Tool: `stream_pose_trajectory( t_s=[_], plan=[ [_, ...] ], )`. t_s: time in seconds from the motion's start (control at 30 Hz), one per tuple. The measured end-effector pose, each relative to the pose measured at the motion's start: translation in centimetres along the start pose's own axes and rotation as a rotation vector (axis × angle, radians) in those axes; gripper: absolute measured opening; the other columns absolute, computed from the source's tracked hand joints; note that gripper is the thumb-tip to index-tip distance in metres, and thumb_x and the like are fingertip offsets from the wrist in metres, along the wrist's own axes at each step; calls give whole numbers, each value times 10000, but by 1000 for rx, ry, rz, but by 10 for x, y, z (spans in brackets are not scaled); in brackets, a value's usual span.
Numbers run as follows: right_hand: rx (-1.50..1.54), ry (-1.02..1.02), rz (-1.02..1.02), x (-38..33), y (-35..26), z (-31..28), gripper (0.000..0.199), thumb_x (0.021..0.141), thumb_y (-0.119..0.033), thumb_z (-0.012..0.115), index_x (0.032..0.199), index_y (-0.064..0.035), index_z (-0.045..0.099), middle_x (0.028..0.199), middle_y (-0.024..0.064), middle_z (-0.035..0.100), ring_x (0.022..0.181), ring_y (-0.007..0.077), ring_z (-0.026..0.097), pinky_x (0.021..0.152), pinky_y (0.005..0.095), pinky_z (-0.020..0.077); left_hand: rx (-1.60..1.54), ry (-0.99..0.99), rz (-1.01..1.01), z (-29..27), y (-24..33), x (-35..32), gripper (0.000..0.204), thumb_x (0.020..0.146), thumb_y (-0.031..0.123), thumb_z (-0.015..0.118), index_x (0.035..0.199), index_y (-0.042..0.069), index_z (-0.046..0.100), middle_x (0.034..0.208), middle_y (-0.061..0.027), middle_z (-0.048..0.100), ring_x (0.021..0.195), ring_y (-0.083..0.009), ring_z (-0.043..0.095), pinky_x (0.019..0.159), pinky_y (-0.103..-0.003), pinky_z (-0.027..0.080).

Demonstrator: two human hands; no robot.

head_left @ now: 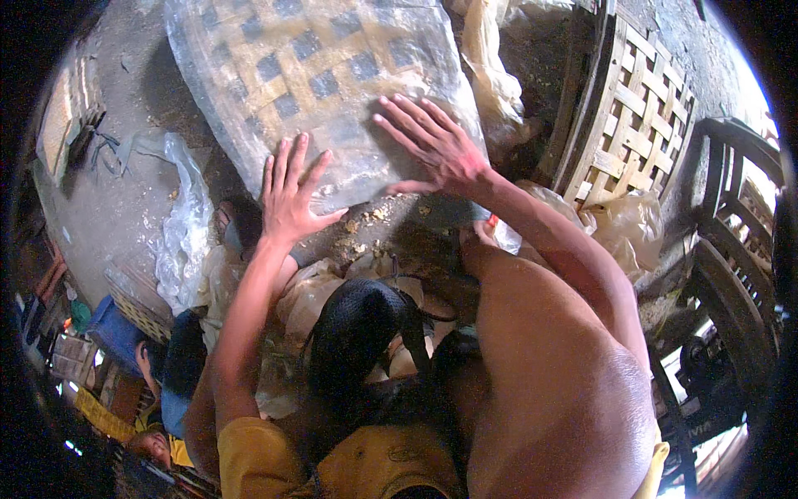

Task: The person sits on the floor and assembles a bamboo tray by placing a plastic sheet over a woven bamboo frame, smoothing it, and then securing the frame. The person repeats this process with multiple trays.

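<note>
In front of me lies a sheet of clear, dusty plastic (416,62) over a flat woven lattice panel (299,35), whose pale strips show through. Both my hands rest on its near end. My left hand (288,193) is spread at the near left edge, its thumb stretched along the rim. Farther in and to the right, my right hand (440,154) lies palm down with fingers fanned out. Neither hand grips anything. Pale brown crumbs (366,224) are scattered on the floor just below the sheet's near edge.
A woven lattice panel in a wooden frame (636,116) stands at the right, with crumpled plastic (628,233) near its foot. More clear plastic (183,233) lies to the left. A blue container (115,334) and another person (162,445) are at the lower left. Dark wooden slats (731,274) rise far right.
</note>
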State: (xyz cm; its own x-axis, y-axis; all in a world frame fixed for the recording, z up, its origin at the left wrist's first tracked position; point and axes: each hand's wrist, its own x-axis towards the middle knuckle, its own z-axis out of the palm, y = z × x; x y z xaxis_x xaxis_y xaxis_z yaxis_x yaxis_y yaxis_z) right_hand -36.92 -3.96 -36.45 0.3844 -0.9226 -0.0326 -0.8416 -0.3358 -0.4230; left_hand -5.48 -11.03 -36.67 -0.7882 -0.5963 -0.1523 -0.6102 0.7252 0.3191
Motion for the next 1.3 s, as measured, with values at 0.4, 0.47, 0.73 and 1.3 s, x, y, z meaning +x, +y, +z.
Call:
stream_pose_trajectory(
  t_s=[0.4, 0.47, 0.73, 1.3],
  plan=[
    [-250, -28, -412, -49, 60, -2, 621, 954, -216, 515, 1549, -92, 386, 1623, 73, 382, 1499, 234, 366, 1214, 400, 328, -26, -39, -6, -2, -2, -8, 1194, 576, 444, 902, 1601, 302, 306, 1705, -137, 137, 1557, -423, 114, 1215, -653, 116],
    [-244, -40, -430, -53, 65, 2, 612, 954, -237, 489, 1536, -74, 391, 1640, 85, 348, 1509, 240, 344, 1219, 401, 325, -15, -32, -7, -1, -2, -8, 1185, 561, 438, 900, 1590, 279, 333, 1701, -142, 153, 1555, -423, 124, 1215, -661, 104],
    [-78, 93, -375, -59, 59, 11, 610, 900, -175, 566, 1480, -41, 430, 1618, 113, 379, 1500, 295, 354, 1214, 459, 334, 18, -10, -11, 3, -3, -12, 1158, 588, 511, 861, 1595, 307, 327, 1709, -118, 131, 1565, -396, 95, 1207, -689, 38],
    [-495, 400, 712, -248, -45, 5, 596, 1011, -378, 527, 1570, -217, 402, 1673, 121, 259, 1554, 286, 236, 1238, 532, 166, 164, 213, 183, -40, 24, -39, 1299, 612, 852, 701, 1643, 298, 137, 1705, -177, 60, 1563, -424, 37, 1174, -733, -9]
  ],
)
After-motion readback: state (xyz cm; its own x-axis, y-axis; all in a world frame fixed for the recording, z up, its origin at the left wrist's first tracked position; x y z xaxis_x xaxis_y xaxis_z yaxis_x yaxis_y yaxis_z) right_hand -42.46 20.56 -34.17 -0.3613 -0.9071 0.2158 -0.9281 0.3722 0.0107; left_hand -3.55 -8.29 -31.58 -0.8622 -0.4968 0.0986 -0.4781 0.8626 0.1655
